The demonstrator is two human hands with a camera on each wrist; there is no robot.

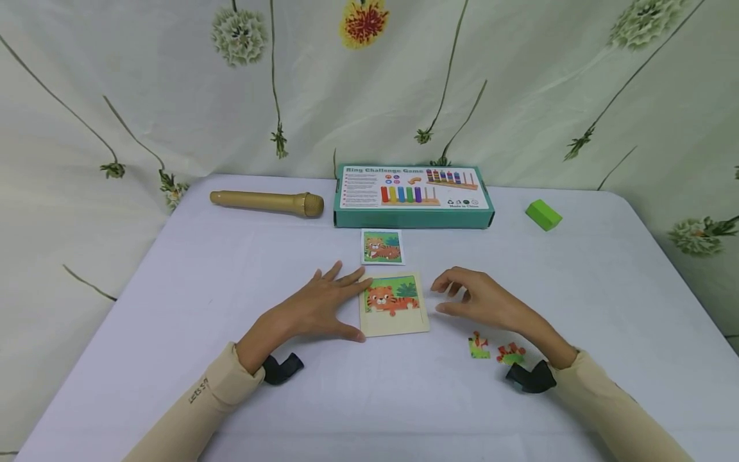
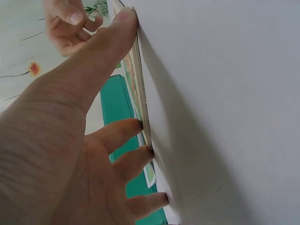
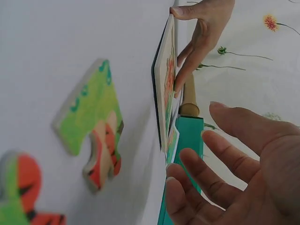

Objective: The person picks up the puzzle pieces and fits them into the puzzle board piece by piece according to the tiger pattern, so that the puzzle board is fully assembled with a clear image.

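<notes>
nearest: cream long sleeves (image 1: 190, 410) on both forearms, a black angular wrist piece (image 1: 283, 369) under each cuff. two loose flat jigsaw pieces, printed green and orange-red, lie on the white cloth-covered surface (image 1: 381, 410): left piece (image 1: 478, 345) and right piece (image 1: 511, 353), near each other but not touching, by the right wrist, right of the board and closer to the person.

square pale wooden puzzle board (image 1: 398, 326) sits flat mid-surface between the hands. far part shows a tiger on green, near part is bare wood, one orange knob juts into it. left hand (image 1: 320, 305): grip spread, thumb and fingers wide apart, thumb tip at the board's near left corner, two fingertips on its left edge. right hand (image 1: 482, 298): grip apart, fingers loosely bent, thumb clear of them, just right of the board.

beyond the board: small square white-bordered tiger card (image 1: 382, 247), then teal rectangular ring challenge game box (image 1: 412, 219). gold microphone (image 1: 260, 202) left of box, bright green block (image 1: 544, 215) right. flower-print white cloth backdrop (image 1: 369, 115) behind.
</notes>
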